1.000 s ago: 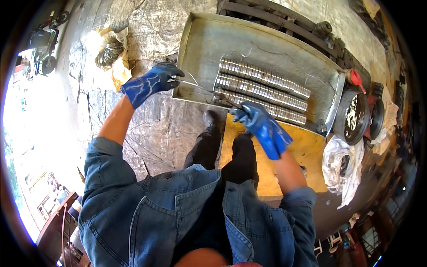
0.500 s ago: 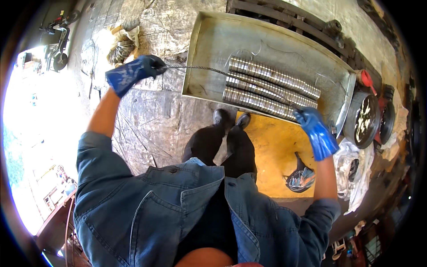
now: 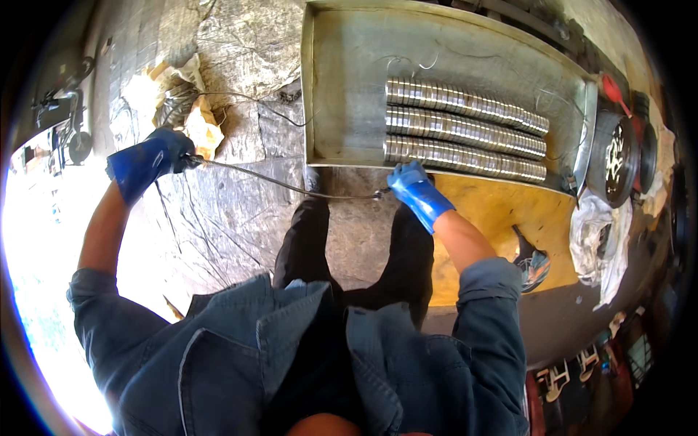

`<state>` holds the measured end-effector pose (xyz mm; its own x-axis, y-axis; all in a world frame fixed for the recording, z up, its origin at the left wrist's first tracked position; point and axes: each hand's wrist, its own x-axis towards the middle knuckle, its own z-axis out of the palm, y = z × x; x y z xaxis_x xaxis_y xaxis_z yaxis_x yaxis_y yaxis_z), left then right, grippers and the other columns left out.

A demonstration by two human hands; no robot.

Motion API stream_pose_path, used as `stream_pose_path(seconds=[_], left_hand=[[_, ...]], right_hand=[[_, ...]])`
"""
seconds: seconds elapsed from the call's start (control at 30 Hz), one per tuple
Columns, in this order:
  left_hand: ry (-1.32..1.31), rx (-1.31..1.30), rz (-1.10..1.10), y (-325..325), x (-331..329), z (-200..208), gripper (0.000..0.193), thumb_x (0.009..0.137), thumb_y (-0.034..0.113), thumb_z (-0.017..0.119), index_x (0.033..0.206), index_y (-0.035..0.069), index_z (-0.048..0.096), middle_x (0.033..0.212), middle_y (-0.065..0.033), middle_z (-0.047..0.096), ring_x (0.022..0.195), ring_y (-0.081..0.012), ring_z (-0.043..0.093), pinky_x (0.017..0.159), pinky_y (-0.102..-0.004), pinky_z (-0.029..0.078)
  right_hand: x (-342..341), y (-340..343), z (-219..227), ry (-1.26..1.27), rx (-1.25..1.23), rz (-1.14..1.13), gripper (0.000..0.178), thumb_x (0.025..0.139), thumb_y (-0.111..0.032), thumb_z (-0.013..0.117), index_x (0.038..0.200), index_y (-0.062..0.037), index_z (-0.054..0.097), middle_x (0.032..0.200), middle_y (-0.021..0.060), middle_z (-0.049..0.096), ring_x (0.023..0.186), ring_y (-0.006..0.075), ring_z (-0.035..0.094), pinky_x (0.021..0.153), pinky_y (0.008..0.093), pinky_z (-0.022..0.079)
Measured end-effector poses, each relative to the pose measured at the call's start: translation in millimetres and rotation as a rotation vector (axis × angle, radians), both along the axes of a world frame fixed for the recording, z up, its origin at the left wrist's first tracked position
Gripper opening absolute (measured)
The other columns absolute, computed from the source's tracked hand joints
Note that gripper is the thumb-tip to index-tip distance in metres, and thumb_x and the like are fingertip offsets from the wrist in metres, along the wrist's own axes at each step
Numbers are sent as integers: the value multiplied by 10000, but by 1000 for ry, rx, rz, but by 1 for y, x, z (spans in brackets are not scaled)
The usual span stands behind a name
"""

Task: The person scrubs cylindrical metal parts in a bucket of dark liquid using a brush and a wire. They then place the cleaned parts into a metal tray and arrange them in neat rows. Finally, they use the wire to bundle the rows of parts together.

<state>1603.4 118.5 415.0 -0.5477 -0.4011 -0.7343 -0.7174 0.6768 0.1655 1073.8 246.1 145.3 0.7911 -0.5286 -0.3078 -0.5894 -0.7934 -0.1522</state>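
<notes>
A thin metal wire (image 3: 283,185) runs between my two blue-gloved hands above the floor. My left hand (image 3: 149,161) grips its left end, out to the left beside crumpled paper. My right hand (image 3: 413,189) pinches the wire's right end at the near edge of a large metal tray (image 3: 342,87). In the tray lie three rows of stacked shiny metal rings (image 3: 465,131), side by side. My dark trouser legs stand just below the tray's near edge.
Crumpled yellowish paper and loose wire (image 3: 196,116) lie on the rough floor at the left. A yellow board (image 3: 509,218) lies under my right forearm, with a shoe (image 3: 534,265) on it. Dark round pans (image 3: 618,152) and a plastic bag (image 3: 600,240) sit at the right.
My left hand swung out to the left, drawing the wire with it. My right hand came back from the right side to the tray's near edge and took hold of the wire's end.
</notes>
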Motion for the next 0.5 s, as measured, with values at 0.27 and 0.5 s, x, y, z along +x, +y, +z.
stream_pose_path(seconds=[0.27,0.5], left_hand=[[-501,-90,251,-40,98,-140,84,816,218,686,808,142,722,758,-82,708,711,-228,697,651,-376,536],[-271,-314,159,-17,134,-184,379,920,436,608,720,116,646,732,-118,653,724,-331,645,694,-454,495]], right_hand=[[157,4,-150,322,356,-40,241,858,-193,557,963,-115,759,1001,135,738,897,282,712,705,441,498],[212,8,-228,431,294,-69,263,895,-194,537,1039,-123,745,1038,116,740,948,300,706,773,502,477]])
